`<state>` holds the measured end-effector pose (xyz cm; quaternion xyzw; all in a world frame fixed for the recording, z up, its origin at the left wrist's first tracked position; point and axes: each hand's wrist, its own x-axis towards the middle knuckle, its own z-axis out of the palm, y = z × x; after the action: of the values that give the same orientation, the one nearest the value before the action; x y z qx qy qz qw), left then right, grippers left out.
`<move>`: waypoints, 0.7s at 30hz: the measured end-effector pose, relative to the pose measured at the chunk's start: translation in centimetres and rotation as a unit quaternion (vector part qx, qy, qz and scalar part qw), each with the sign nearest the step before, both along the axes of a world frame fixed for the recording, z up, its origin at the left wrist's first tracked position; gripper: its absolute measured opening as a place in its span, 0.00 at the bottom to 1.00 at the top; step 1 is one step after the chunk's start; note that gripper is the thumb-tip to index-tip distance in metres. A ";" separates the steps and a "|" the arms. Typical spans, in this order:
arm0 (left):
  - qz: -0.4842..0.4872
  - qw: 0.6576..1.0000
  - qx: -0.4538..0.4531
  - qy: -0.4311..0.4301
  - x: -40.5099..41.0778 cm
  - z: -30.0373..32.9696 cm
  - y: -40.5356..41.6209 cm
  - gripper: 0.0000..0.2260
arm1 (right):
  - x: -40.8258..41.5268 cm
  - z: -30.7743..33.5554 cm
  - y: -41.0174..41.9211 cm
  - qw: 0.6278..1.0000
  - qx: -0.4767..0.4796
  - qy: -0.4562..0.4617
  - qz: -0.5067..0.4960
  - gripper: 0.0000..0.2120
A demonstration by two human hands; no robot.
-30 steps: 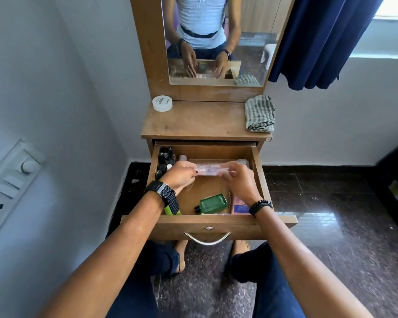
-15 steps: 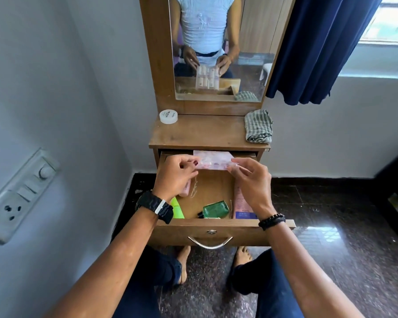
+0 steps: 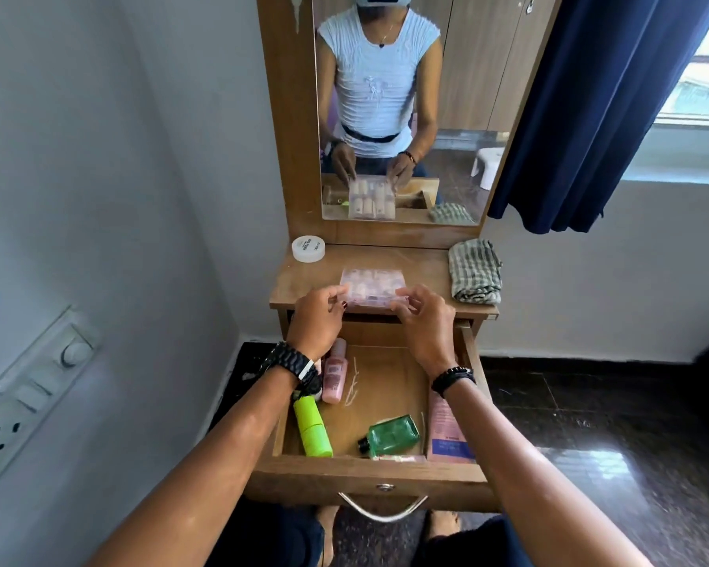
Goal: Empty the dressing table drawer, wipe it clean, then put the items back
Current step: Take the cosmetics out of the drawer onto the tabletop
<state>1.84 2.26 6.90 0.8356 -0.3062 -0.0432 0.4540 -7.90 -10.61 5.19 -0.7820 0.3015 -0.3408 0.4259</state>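
Left hand (image 3: 318, 321) and right hand (image 3: 424, 321) each pinch a near corner of the clear plastic compartment box (image 3: 372, 286), fingers curled on its edge, holding it over the wooden dressing table top (image 3: 303, 284). Open wooden drawer (image 3: 369, 472) below contains a lime-green tube (image 3: 312, 429), green glass bottle (image 3: 391, 435) and pink bottle (image 3: 335, 376)

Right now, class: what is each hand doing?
Left hand: pinches the clear box at its left end.
Right hand: pinches its right end.

The print on the white jar lid (image 3: 308, 248) and pink tube (image 3: 445, 433) is illegible.
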 end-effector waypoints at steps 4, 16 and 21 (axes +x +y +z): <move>-0.007 0.997 0.074 -0.014 2.0 -0.1 -1.4 0.14 | 2.7 -0.9 -0.9 0.998 -0.032 0.048 0.009 0.06; -0.033 0.975 0.209 -0.062 5.3 -1.2 -3.8 0.16 | 7.1 -2.7 -2.6 0.995 -0.081 0.064 0.016 0.07; -0.034 0.965 0.251 -0.062 5.9 -1.3 -4.4 0.19 | 7.6 -2.3 -2.7 0.994 -0.082 0.068 0.029 0.06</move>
<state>7.75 -2.19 5.63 0.9127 -0.3418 -0.0819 0.2083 -0.26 -13.34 2.84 -0.8441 0.2775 -0.2981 0.3487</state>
